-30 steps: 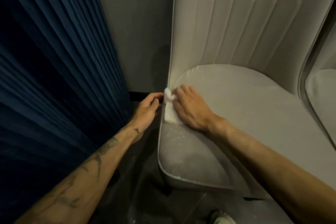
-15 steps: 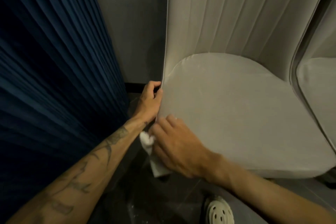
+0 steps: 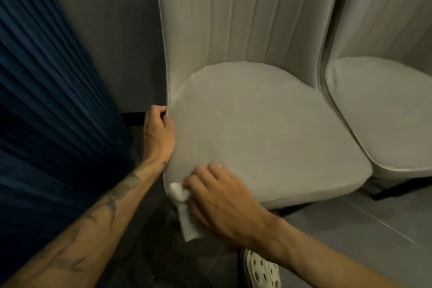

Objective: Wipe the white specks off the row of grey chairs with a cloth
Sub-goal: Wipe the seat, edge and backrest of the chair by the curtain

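End chair of the grey row, seat as reference. Left hand at the seat's left edge, towards the back, fingers curled round the edge where seat meets backrest. It grips there, likely to brace the chair so it doesn't shift under the rubbing. Right hand at the seat's front-left corner, fingers bent over a white cloth. The wad is pinched between thumb and forefinger and pressed to the corner piping, with the loose tail hanging below the seat's front edge. Bunching it gives a firm pad for a tight curve. Judged step: working the corner and rim, where bits would collect.

Seat top looks mostly clean, though the light is dim and faint specks may be there that I can't make out. Second chair right of the seat, nearly touching, not yet being wiped, so the row is far from done. Dark blue curtain left of the seat, close, cramping the left arm. Grey wall behind. Grey floor below the seat front, with a pale perforated shoe just in front
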`<state>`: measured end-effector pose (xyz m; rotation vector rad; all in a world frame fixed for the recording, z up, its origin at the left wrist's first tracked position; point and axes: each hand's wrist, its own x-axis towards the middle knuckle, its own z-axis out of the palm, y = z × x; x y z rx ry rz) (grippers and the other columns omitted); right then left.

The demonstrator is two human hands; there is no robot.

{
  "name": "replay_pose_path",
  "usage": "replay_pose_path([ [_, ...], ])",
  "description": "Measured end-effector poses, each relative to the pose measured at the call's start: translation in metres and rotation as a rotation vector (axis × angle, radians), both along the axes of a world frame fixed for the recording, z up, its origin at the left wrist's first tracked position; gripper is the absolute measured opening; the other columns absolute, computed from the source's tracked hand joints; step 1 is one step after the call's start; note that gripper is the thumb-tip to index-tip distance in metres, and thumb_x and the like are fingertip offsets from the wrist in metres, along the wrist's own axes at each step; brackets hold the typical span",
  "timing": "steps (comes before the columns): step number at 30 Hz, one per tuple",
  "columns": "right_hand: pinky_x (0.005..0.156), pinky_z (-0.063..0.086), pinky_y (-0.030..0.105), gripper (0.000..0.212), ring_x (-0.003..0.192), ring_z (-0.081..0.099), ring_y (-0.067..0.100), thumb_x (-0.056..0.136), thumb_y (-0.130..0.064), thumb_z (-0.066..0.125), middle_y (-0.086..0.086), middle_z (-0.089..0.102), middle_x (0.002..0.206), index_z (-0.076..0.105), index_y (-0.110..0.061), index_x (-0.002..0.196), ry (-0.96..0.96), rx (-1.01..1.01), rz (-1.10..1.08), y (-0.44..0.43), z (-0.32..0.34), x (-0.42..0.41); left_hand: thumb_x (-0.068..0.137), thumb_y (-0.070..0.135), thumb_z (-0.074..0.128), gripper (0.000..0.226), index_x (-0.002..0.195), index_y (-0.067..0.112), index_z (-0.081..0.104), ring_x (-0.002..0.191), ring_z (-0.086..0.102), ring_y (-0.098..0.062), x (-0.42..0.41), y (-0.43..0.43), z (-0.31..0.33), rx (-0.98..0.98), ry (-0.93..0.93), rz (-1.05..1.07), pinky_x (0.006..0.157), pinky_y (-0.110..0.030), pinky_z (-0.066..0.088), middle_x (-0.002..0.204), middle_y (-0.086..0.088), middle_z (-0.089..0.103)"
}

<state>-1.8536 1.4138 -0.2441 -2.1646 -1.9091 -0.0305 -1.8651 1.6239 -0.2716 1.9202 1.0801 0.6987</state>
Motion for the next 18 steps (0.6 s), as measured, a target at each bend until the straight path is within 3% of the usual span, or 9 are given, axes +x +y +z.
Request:
replay_pose_path([
  [3, 0.083, 0.043, 0.038, 0.027, 0.092, 0.048, 0.021, 0.103, -0.035, 0.037, -0.002, 0.053, 0.112, 0.054, -0.021, 0.118, 0.02, -0.026, -0.156, -0.06, -0.001, 0.031, 0.105, 0.011, 0.046, 0.027, 0.128, 0.004, 0.058, 0.121, 0.056, -0.033, 0.002, -0.001, -0.003, 0.003, 0.003, 0.007, 0.098, -0.04, 0.043, 0.134, -0.019, 0.058],
  [6, 0.082, 0.042, 0.041, 0.027, 0.09, 0.048, 0.022, 0.104, -0.033, 0.036, -0.002, 0.052, 0.111, 0.054, -0.018, 0.118, -0.017, -0.034, -0.341, -0.113, -0.001, 0.06, 0.105, 0.01, 0.045, 0.028, 0.129, 0.003, 0.058, 0.121, 0.056, -0.033, 0.002, -0.002, -0.005, 0.018, 0.001, 0.004, 0.093, -0.033, 0.04, 0.134, -0.02, 0.058],
  [10, 0.077, 0.04, 0.037, 0.018, 0.083, 0.04, 0.017, 0.102, -0.03, 0.041, -0.005, 0.046, 0.1, 0.054, -0.019, 0.108, 0.057, 0.153, -0.584, -0.112, 0.003, 0.054, 0.105, 0.007, 0.043, 0.028, 0.129, 0.001, 0.057, 0.121, 0.055, -0.033, -0.003, -0.006, 0.0, 0.027, 0.017, -0.014, 0.091, -0.029, 0.036, 0.134, -0.021, 0.057],
  [12, 0.076, 0.04, 0.037, 0.019, 0.083, 0.043, 0.019, 0.101, -0.028, 0.042, -0.002, 0.048, 0.097, 0.056, -0.016, 0.105, 0.111, 0.197, -0.506, -0.067, 0.003, 0.034, 0.105, 0.007, 0.043, 0.027, 0.128, 0.001, 0.057, 0.121, 0.055, -0.034, -0.004, -0.006, 0.003, 0.029, 0.04, -0.022, 0.096, -0.035, 0.04, 0.134, -0.021, 0.056],
  [15, 0.079, 0.042, 0.038, 0.025, 0.088, 0.046, 0.022, 0.101, -0.035, 0.04, 0.002, 0.052, 0.103, 0.056, -0.018, 0.111, 0.002, 0.112, -0.286, -0.001, -0.004, 0.012, 0.103, 0.005, 0.046, 0.025, 0.125, 0.001, 0.057, 0.118, 0.056, -0.037, -0.003, -0.006, 0.008, 0.055, 0.082, -0.023, 0.096, -0.043, 0.044, 0.133, -0.021, 0.055],
  [18, 0.081, 0.042, 0.04, 0.023, 0.089, 0.046, 0.023, 0.101, -0.034, 0.04, 0.001, 0.05, 0.104, 0.055, -0.019, 0.11, -0.03, 0.087, -0.279, -0.014, -0.005, 0.045, 0.102, 0.008, 0.051, 0.019, 0.121, 0.005, 0.055, 0.11, 0.057, -0.035, 0.0, -0.002, 0.013, 0.065, 0.119, -0.022, 0.093, -0.048, 0.049, 0.13, -0.017, 0.054],
])
